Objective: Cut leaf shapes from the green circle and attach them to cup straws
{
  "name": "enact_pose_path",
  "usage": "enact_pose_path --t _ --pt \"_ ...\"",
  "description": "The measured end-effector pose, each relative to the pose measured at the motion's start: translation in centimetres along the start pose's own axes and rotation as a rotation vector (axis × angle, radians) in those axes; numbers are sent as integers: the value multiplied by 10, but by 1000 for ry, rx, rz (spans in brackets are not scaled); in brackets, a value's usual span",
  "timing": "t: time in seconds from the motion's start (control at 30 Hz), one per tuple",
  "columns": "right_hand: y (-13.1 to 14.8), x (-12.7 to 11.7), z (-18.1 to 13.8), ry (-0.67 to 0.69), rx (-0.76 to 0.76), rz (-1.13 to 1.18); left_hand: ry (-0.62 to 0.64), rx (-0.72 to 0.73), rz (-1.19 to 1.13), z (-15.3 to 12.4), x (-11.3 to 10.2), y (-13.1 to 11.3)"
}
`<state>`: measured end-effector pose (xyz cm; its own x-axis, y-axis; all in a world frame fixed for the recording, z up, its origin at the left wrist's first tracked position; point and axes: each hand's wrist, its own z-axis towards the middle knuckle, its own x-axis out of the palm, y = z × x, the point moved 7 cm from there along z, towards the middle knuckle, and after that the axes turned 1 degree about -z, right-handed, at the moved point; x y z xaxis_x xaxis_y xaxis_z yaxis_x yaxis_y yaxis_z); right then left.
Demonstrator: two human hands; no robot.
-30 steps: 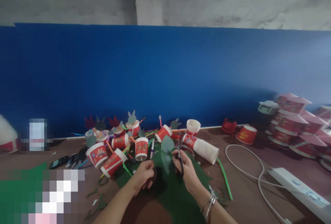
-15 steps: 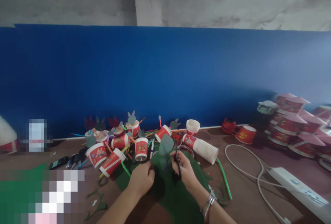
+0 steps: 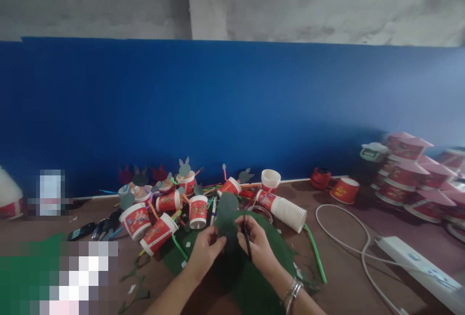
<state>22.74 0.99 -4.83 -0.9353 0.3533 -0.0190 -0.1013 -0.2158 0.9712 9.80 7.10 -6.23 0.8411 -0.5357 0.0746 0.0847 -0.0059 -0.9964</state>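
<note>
My left hand (image 3: 208, 251) has its thumb and fingers pinched at the lower left side of a dark green paper cut-out (image 3: 227, 208). The piece stands up between my two hands, and its top is rounded. In my right hand (image 3: 257, 244) are black-handled scissors (image 3: 246, 238); the blades are hard to make out. That hand's fingertips are close to the right side of the paper, and I cannot tell whether they touch it. Beneath both hands lies a larger green sheet (image 3: 261, 283). Green paper scraps (image 3: 137, 295) are scattered to the left.
Red-and-white paper cups (image 3: 198, 212) with paper animal heads crowd the back. A stack of cups (image 3: 286, 212) lies right of centre. Further right are a white cable (image 3: 359, 252), a power strip (image 3: 417, 269) and piled cups with pink tops (image 3: 403, 174). A bright green straw (image 3: 317, 257) lies nearby.
My left hand has risen and turned from a closed fist to a pinch on the paper. The paper has shifted slightly left and turned. My right hand still holds the scissors.
</note>
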Motion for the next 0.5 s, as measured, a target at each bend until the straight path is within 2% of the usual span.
enact_pose_path --t 0.13,0.27,0.37,0.5 --pt "-1 1 -2 -12 83 39 -174 -74 -116 -2 -13 -1" --pt "-4 15 -6 127 111 -25 -336 -5 -282 -6 -21 -6" --pt "-14 29 -12 239 195 -37 -382 -9 -374 -8 -21 -2" --pt "-22 42 -18 320 274 19 -401 -30 -336 -11 -19 3"
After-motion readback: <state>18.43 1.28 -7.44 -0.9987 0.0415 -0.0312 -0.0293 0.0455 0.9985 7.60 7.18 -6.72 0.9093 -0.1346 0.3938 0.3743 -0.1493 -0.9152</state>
